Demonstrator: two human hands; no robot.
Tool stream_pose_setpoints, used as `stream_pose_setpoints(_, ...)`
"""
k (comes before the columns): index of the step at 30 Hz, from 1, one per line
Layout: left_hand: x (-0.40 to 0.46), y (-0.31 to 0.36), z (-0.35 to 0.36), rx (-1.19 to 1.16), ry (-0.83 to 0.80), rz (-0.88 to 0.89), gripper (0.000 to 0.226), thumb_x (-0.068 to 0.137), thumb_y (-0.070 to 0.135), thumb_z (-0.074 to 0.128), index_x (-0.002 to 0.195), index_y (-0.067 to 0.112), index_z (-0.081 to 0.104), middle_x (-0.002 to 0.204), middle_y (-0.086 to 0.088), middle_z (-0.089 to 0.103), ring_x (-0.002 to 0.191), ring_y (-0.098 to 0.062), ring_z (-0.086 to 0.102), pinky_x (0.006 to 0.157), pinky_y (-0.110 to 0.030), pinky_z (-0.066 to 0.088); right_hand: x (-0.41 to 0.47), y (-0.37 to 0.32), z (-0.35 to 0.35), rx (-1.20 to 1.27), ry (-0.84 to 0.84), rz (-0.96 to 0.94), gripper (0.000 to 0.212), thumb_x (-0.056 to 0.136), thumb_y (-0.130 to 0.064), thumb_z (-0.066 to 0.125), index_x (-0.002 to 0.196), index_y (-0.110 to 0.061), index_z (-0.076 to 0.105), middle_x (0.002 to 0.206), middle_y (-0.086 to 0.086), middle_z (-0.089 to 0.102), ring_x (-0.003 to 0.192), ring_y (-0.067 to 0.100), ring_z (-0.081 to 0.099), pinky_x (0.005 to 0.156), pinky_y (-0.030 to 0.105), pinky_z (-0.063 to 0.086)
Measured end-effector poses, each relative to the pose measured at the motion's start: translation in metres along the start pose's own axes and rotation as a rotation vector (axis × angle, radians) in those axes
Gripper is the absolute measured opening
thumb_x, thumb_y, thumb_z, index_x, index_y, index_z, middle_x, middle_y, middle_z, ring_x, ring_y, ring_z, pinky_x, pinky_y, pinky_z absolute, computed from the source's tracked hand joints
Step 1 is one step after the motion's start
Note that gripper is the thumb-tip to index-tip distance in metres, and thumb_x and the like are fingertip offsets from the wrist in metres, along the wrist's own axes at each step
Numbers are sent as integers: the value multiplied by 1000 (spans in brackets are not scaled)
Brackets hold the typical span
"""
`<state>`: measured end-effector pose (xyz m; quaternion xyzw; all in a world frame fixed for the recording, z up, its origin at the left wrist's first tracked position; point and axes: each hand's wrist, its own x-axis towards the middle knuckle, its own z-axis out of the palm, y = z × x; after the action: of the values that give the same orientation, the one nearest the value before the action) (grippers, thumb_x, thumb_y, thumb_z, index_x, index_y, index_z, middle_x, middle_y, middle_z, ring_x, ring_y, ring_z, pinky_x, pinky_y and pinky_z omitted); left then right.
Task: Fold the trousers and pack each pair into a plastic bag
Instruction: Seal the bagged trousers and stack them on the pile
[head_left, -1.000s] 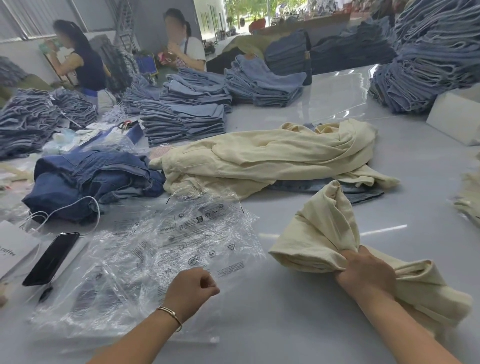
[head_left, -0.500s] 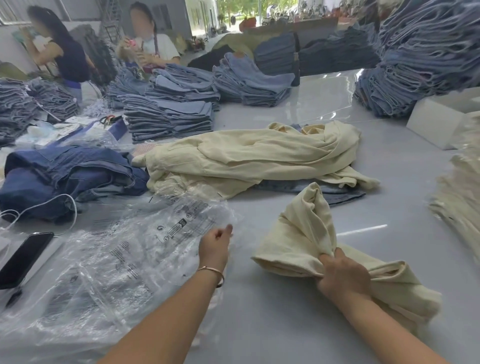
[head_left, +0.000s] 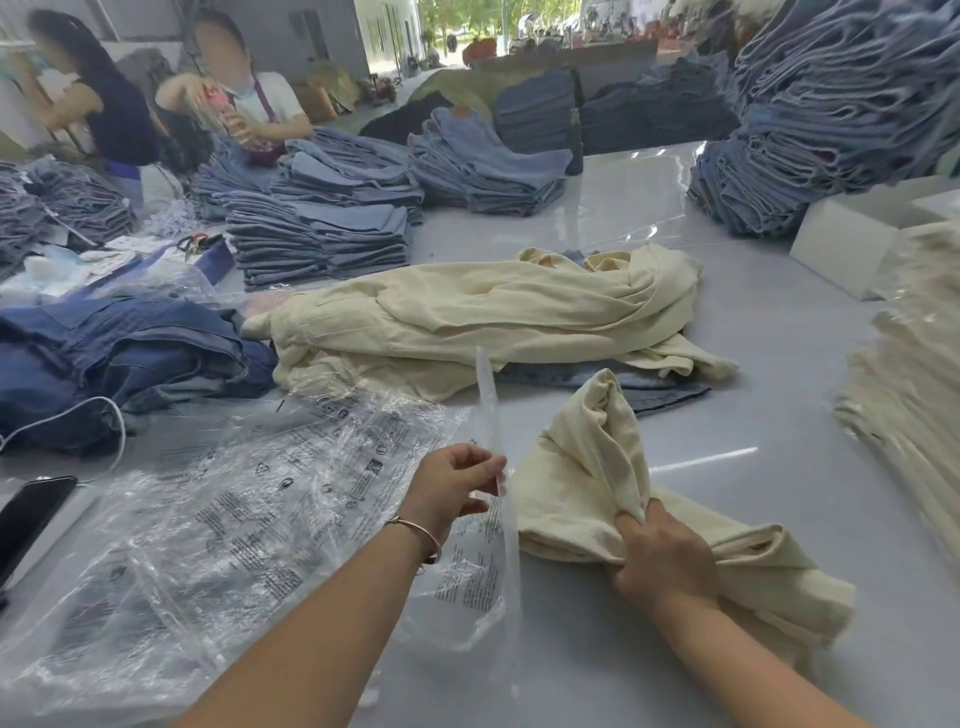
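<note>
Bagging step: your left hand (head_left: 457, 486) pinches the plastic bag (head_left: 467, 566), your right hand (head_left: 662, 558) grips the folded cream trousers (head_left: 582, 467).
Next, open the bag's mouth.

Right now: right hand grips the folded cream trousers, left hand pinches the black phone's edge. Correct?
Not quite. The head view shows the left hand pinching the edge of a clear plastic bag, not the phone, which lies untouched at the far left of the table. The rest holds: the right hand grips the folded cream trousers.
</note>
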<state>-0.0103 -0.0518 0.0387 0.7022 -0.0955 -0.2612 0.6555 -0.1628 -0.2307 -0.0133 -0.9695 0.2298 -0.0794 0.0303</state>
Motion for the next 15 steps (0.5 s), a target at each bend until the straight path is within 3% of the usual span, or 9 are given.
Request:
stream_pose_setpoints(2,0,-1,5,8,-25,-4,12,83,16,74,78,10,64,69,-2,69,59,-9,63,46,-18,45,0,0,-3,-39,-107,8,42,40,-18,83,80,-15,72,75,13,58,57,33,60,51,35,53)
stream_pose_setpoints(4,0,0,9,13,-33,-8,15,82,16,75,75,10,63,66,-1,67,57,-9,61,46,-19,46,3,1,-5,-65,-225,35,49,65,-32,67,113,-27,62,112,10,53,95,30,59,82,34,50)
stream_pose_setpoints(6,2,2,10,20,-27,-15,19,81,14,76,71,11,60,63,-1,66,53,-9,59,46,-19,46,4,1,-9,21,-301,17,62,73,-49,59,132,-38,44,145,12,27,131,30,36,105,37,34)
stream_pose_setpoints(8,3,3,12,27,-16,-22,25,80,12,76,67,12,55,58,0,63,48,-9,56,45,-19,45,2,-5,-22,216,-205,-52,67,73,-64,60,133,-38,46,156,14,9,144,28,13,114,43,21)
stream_pose_setpoints(10,3,5,15,45,-15,-22,29,80,11,76,65,12,51,53,0,61,44,-9,54,43,-18,44,-2,-16,-33,401,84,-133,56,72,-69,59,110,-28,65,146,12,33,134,28,31,108,41,32)
stream_pose_setpoints(11,2,5,17,54,-18,-20,30,80,11,76,65,12,50,52,0,60,43,-9,53,42,-18,43,-5,-24,-37,481,179,-161,52,70,-72,57,93,-26,66,128,6,50,119,24,44,97,37,40)
stream_pose_setpoints(13,-1,4,22,59,-24,-12,32,79,12,77,65,12,49,52,-1,60,43,-10,53,42,-19,43,-9,-44,-47,577,62,-192,49,66,-78,56,67,-29,53,83,-11,55,79,8,50,67,24,41)
stream_pose_setpoints(15,-7,5,26,35,-30,-3,31,78,15,78,67,12,49,56,-3,60,46,-11,54,44,-20,44,-10,-61,-47,586,-201,-135,47,71,-67,63,58,-26,42,59,-12,48,58,3,43,53,23,31)
